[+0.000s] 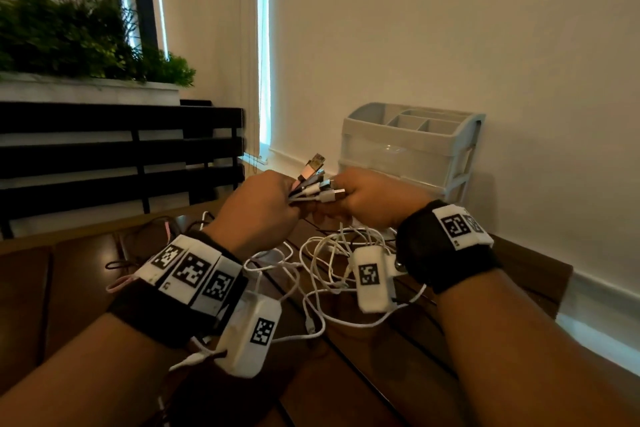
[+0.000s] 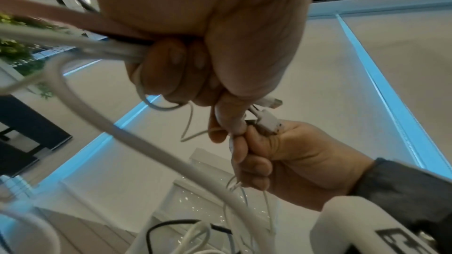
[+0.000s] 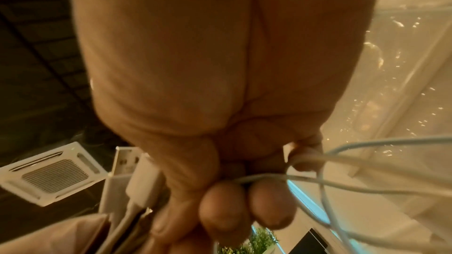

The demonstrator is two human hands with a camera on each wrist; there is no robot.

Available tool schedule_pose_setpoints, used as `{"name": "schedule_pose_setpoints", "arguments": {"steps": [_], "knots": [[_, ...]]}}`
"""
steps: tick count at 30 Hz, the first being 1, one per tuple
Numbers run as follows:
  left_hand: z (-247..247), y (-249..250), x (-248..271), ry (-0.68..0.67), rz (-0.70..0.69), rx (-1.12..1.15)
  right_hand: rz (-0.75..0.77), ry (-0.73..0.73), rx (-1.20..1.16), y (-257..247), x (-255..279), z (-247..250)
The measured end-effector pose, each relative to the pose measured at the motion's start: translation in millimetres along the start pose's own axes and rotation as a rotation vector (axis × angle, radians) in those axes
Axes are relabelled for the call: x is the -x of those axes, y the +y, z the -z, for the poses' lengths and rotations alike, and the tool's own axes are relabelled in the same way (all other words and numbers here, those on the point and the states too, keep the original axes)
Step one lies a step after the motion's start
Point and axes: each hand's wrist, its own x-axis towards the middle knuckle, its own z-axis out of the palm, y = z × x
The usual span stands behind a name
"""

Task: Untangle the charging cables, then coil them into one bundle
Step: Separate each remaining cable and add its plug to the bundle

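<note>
Both hands are raised over the table, meeting around a cluster of cable plugs (image 1: 317, 180). My left hand (image 1: 263, 204) grips several cables in a fist, their USB ends fanning up to the right; a pink plug (image 1: 310, 166) sticks out highest. My right hand (image 1: 367, 199) holds a white plug (image 2: 267, 121) and thin white cable (image 3: 318, 179) in its curled fingers. Below the hands, loose white cables (image 1: 329, 263) lie in a tangle on the wooden table (image 1: 381, 374). A dark cable (image 1: 138, 243) and a pink one (image 1: 117, 284) trail left.
A pale plastic drawer organiser (image 1: 408, 146) stands against the wall just behind the hands. A black slatted bench (image 1: 121, 156) and a planter with green plants (image 1: 86, 42) are at the left. The wall runs close along the table's right side.
</note>
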Motion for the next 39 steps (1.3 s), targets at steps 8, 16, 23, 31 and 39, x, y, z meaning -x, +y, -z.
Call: {"name": "schedule_pose_setpoints", "arguments": {"steps": [8,16,23,31,39], "knots": [[27.4,-50.2,-8.4,0.176,0.260,-0.190,-0.164,0.056,-0.008,23.8,-24.7,-5.2],[11.1,-25.2,-8.4,0.124,0.236,0.086,-0.191,0.018,0.109,21.4,-25.9,-14.2],[-5.0,-8.9,-2.3,0.006,0.275,0.293,-0.136,-0.001,0.052,1.5,-32.2,8.7],[-6.2,-9.8,-2.8,0.031,0.179,0.137,-0.236,-0.039,-0.039,13.1,-35.0,2.2],[0.6,-43.2,-12.7,0.133,0.225,-0.137,-0.404,-0.137,0.053,47.9,-15.2,13.4]]}}
